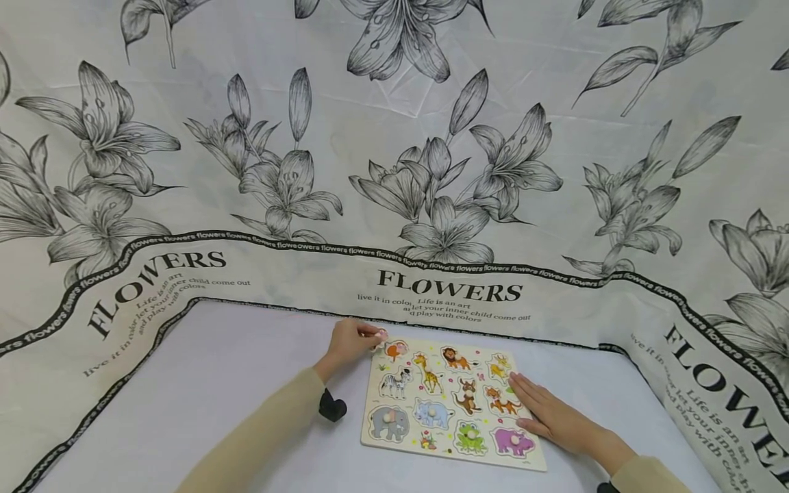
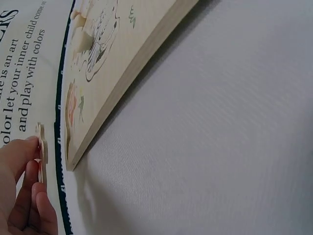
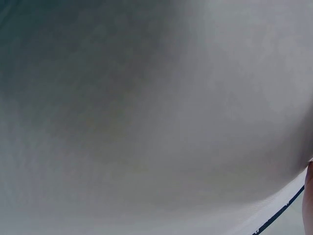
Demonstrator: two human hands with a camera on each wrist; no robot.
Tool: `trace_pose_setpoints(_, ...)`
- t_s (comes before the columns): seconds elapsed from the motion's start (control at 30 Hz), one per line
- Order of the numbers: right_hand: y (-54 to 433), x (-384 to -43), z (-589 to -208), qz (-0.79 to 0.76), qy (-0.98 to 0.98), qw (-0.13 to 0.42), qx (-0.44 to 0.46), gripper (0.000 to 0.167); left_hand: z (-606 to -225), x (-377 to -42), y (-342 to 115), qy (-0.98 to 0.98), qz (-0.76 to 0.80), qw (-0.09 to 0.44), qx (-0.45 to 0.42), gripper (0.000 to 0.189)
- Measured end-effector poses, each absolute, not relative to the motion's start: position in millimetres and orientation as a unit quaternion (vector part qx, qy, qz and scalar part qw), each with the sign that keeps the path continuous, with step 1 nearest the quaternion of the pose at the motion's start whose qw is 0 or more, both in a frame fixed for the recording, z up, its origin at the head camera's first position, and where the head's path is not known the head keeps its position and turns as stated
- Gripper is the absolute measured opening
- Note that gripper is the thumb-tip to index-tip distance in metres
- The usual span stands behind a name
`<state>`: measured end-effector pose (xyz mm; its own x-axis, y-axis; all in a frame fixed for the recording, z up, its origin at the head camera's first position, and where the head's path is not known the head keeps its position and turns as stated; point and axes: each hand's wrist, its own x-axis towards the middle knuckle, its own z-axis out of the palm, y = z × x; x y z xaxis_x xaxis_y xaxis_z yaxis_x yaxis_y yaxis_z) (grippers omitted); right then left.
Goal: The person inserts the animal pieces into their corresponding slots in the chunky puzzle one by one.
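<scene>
A wooden animal puzzle board lies on the white surface. My left hand is at its far left corner, pinching a small puzzle piece between thumb and fingers. The left wrist view shows that thin wooden piece edge-on, apart from the board's corner. Close by on the board is an orange-red animal picture. My right hand lies along the board's right edge with fingers extended, fingertips over the rim. Only a sliver of the right hand enters the right wrist view.
Knobbed pieces line the near row: a grey elephant, a green frog and a purple hippo; a blue elephant is beside them. Behind the board rises a flower-printed cloth with black bands.
</scene>
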<state>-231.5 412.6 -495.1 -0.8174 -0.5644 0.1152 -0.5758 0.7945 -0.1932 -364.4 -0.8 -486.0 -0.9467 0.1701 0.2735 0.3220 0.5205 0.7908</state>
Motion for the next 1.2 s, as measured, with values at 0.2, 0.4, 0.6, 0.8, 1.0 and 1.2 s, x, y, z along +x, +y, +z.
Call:
trace_pose_setpoints(0.2, 412.2, -231.0, -494.1, 0.12, -0.949, 0.008, 0.293, 0.068, -487.8, -363.8, 11.3, -0.875, -0.455, 0.072, -0.15, 0.017)
trace_pose_setpoints(0.4, 413.3, -232.0, -496.1, 0.113, -0.949, 0.01, 0.294, 0.068, -490.0, -362.9, 19.8, -0.888, -0.428, 0.067, -0.154, 0.016)
trace_pose_setpoints(0.6, 413.7, -231.8, -496.1, 0.11, -0.947, 0.022, 0.302, 0.067, -489.8, -360.6, 26.4, -0.892, -0.419, 0.066, -0.154, 0.016)
trace_pose_setpoints(0.8, 412.8, -231.1, -494.5, 0.105, -0.947, 0.025, 0.303, 0.067, -492.1, -360.3, 30.4, -0.898, -0.412, 0.06, -0.142, 0.015)
trace_pose_setpoints(1.0, 412.3, -230.8, -493.7, 0.113, -0.949, 0.016, 0.296, 0.067, -491.6, -358.4, 34.1, -0.902, -0.401, 0.067, -0.146, 0.015)
trace_pose_setpoints(1.2, 412.8, -231.1, -494.3, 0.116, -0.948, 0.022, 0.297, 0.068, -489.1, -355.4, 38.1, -0.901, -0.4, 0.073, -0.149, 0.013)
